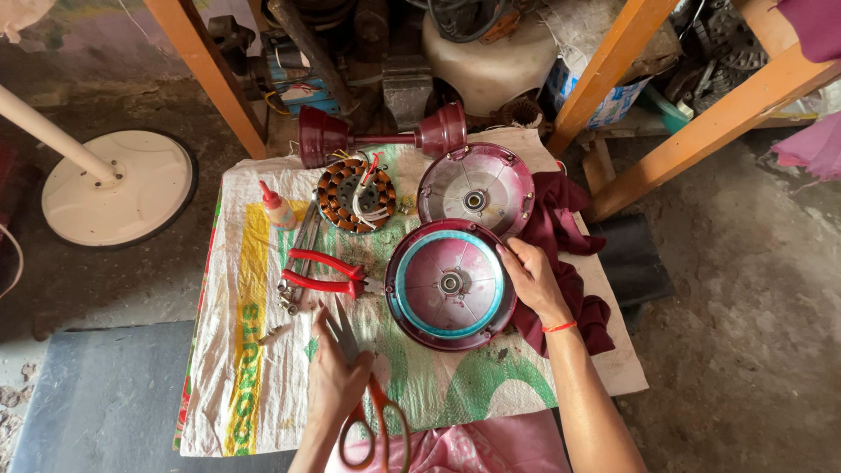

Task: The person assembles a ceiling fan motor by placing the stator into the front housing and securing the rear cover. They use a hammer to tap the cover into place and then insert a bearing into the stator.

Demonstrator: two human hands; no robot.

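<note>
My left hand [337, 381] grips a pair of scissors [372, 420] with orange-red handles, blades pointing up toward the pliers. My right hand [533, 280] rests on the right rim of a round maroon fan-motor cover [448, 285] with a teal ring, lying open side up on the woven sack [254, 385]. A second maroon cover [477, 188] lies just behind it. A copper-wound stator [355, 194] sits left of that cover. Red-handled pliers [324, 271] lie left of the front cover.
A small red-capped oil bottle [279, 208] stands near the stator. A maroon rod with two cups [377, 136] lies at the back. A maroon cloth [561, 236] lies at right. Orange wooden legs [210, 74] and a white fan base [118, 188] surround the low table.
</note>
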